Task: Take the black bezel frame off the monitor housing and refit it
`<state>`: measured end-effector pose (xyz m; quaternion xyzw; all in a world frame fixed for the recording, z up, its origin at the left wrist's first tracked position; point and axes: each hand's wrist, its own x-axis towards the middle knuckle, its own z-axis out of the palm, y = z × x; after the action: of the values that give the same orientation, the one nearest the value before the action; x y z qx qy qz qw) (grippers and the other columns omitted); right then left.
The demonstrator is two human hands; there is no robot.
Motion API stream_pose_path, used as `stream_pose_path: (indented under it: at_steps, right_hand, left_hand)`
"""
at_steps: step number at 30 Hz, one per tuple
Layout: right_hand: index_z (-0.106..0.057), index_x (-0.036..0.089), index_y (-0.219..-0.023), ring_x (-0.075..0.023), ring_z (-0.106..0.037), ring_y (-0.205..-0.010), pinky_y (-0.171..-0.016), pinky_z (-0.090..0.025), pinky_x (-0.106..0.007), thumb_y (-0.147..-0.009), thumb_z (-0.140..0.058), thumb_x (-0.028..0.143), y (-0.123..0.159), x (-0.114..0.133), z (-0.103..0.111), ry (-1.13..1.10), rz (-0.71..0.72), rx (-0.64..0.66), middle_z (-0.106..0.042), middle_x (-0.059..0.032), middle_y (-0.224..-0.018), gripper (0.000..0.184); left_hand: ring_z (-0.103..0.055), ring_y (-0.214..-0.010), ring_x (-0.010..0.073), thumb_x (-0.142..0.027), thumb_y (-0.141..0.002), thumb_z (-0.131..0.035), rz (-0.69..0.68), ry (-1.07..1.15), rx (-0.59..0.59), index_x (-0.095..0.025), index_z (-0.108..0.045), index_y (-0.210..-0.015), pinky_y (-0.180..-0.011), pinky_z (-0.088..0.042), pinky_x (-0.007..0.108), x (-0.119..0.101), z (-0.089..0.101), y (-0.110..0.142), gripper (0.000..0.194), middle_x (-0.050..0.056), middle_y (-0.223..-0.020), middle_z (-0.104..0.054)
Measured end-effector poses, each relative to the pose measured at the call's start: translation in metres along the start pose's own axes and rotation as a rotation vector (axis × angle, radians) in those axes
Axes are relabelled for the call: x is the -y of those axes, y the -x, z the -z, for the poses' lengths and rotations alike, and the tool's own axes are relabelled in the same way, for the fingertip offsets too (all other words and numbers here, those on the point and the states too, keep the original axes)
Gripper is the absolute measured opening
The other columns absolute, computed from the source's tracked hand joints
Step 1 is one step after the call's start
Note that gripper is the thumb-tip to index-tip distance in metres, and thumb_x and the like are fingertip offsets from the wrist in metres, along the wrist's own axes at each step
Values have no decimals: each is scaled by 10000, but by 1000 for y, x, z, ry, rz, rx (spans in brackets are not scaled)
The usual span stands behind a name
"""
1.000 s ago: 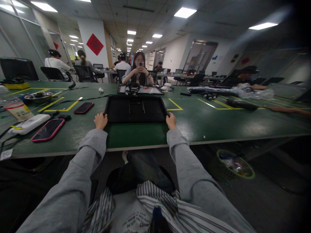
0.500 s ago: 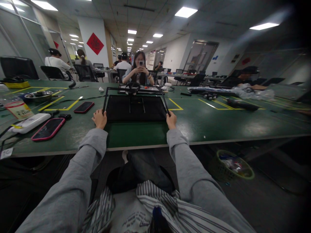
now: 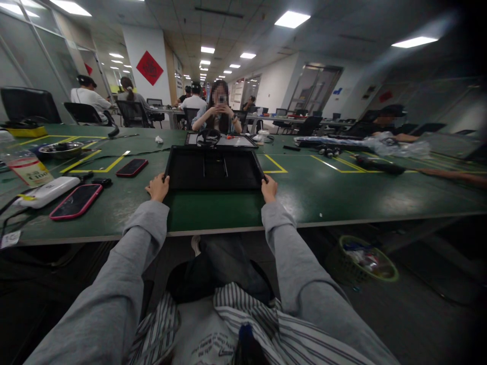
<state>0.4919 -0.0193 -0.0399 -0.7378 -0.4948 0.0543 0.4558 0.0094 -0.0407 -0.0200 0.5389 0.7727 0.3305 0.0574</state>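
Observation:
A black rectangular frame (image 3: 260, 166), thin like a monitor bezel, lies along the rim of a black shallow shell (image 3: 186, 165) that resembles a monitor's back cover. Whether the two touch all round I cannot tell. My left hand (image 3: 158, 187) is closed on the frame's near left corner, and my right hand (image 3: 269, 188) on its near right corner. Two slim upright bars and a dark rectangle show in the middle of the shell. Just behind it lies a flat panel (image 3: 243, 141) with a dark border, and a round black object (image 3: 208, 137) stands in front of that.
On the green table (image 3: 213, 210) to the left are two phones (image 3: 76, 202) (image 3: 132, 168), a white power bank (image 3: 53, 192), a bottle (image 3: 28, 170) and a metal bowl (image 3: 61, 149). Plastic wrap (image 3: 395, 144) lies right. A person (image 3: 218, 114) sits opposite. Below stands a basket (image 3: 367, 261).
The frame has come down from a raised, tilted position onto the shell's rim, with both hands still on its near corners. At the far right, another person's arm has reached over the table.

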Motion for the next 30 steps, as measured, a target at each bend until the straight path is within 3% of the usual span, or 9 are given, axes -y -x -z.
stream_pose_path:
  at_steps: [19, 26, 30]
  right_hand:
    - [-676, 211, -1382, -313, -578, -1277, -1116, -440, -529, -947, -531, 242, 1, 0, 0, 11, -10, 35, -718, -137, -1306, 459]
    - [-630, 232, -1373, -329, -507, -1319, -1134, -387, -578, -964, -487, 214, 4, 4, -4, 60, -24, 32, -656, -153, -1342, 434]
    - [-604, 202, -1405, -351, -490, -1339, -1139, -369, -593, -986, -465, 205, 5, 6, -5, 106, -32, 51, -617, -192, -1375, 441]
  left_hand:
    - [-518, -1386, 373, -473, -1027, -443, 38, 15, 23, -259, -575, -1468, -1170, -295, 615, 1, 1, -3, 508, 137, -1395, -684]
    - [-525, -1377, 361, -456, -1077, -252, 53, -3, 41, -265, -592, -1455, -1158, -311, 605, -2, 4, -1, 543, 157, -1436, -649]
    - [-474, -1416, 369, -419, -1072, -282, 54, -20, 41, -253, -562, -1480, -1161, -308, 600, -4, 4, 0, 522, 159, -1486, -606]
